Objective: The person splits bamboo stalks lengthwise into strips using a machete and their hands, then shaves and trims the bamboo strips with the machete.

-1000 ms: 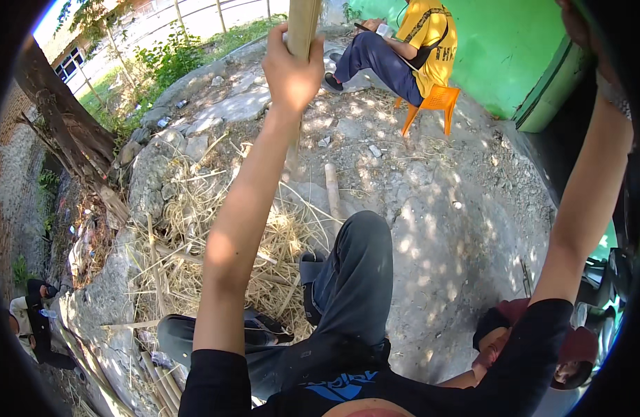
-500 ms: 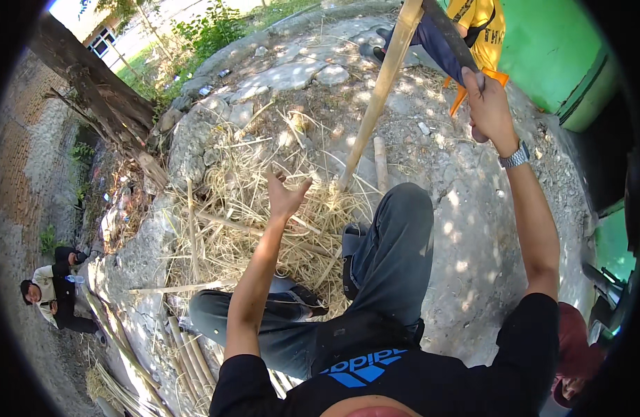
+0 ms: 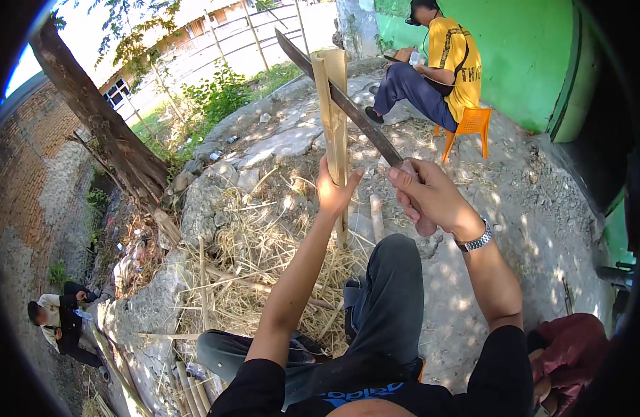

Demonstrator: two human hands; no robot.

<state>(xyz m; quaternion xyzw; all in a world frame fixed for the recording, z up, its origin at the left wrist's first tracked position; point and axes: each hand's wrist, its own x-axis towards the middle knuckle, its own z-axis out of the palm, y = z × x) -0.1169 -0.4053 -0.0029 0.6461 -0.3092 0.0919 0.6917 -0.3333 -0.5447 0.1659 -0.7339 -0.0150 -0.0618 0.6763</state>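
Note:
A pale split bamboo piece (image 3: 339, 125) stands upright in front of me, its lower end reaching down towards the straw-like shavings. My left hand (image 3: 334, 193) holds it around the lower middle, with the thumb out to the right. The dark blade of a machete (image 3: 367, 128) crosses the upper part of the bamboo on a slant and sits in its split, the tip out past the left side. Its wooden handle is in my right hand (image 3: 438, 198), the fingers closed around it. A metal watch is on my right wrist.
Bamboo shavings (image 3: 264, 243) cover the ground before my knees. A short bamboo length (image 3: 377, 217) lies near my knee. Beyond, a person in yellow (image 3: 453, 62) sits on an orange chair (image 3: 475, 127). Other people sit at far left and lower right. A tree trunk (image 3: 97, 111) leans at left.
My left hand, earlier open and apart, now grips the bamboo. My right hand has come down and inward, with the machete now slanting across the bamboo's split. The view has tilted upward.

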